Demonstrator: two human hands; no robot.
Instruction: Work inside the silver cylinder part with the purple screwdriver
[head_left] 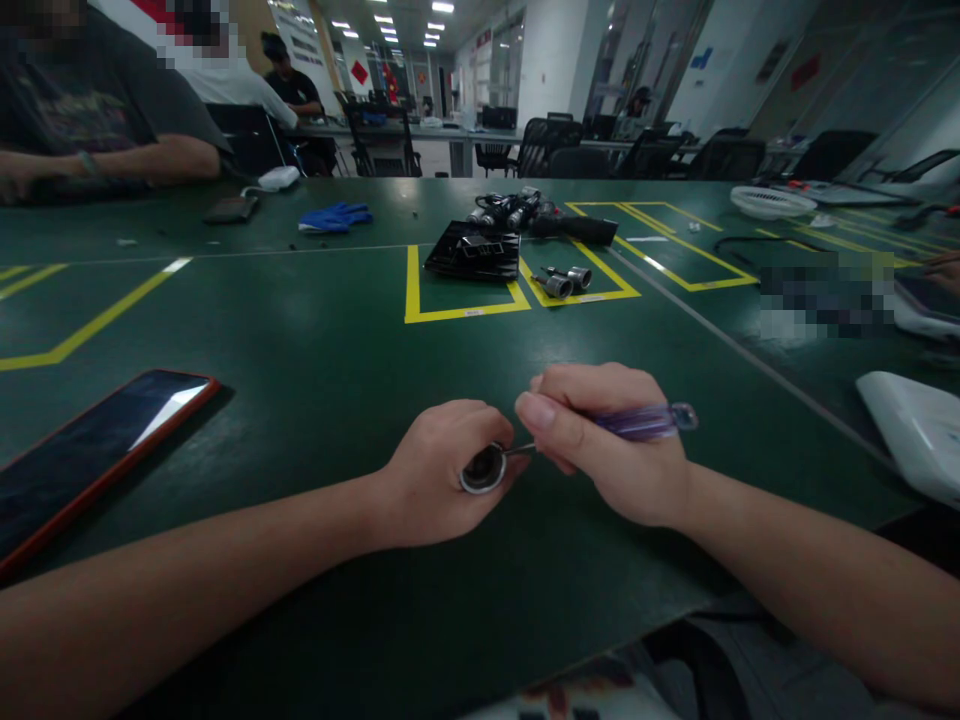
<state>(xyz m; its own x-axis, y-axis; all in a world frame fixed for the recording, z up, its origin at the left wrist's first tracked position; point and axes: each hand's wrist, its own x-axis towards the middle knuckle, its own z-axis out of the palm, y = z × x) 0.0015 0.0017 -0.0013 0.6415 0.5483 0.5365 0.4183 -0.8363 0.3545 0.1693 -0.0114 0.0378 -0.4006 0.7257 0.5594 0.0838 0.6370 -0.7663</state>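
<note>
My left hand [435,475] is closed around a small hollow metal cylinder [484,470], whose round open end faces me. In my right hand [611,450] is a screwdriver with a clear purple handle [637,423]. Its thin shaft [520,449] reaches left to the side of the cylinder, beside my left fingers; the exact contact of the tip is hidden. Farther back on the green table lie two similar metal pieces [559,287], each with a thin stem, inside a yellow-taped box.
An orange-cased phone [97,450] lies at left. Beyond are a black plastic bag [472,252], dark cabled parts [514,207], a blue glove [335,217] and a white fan [772,201]. A white device [915,430] stands at right. A person [97,120] sits across at left.
</note>
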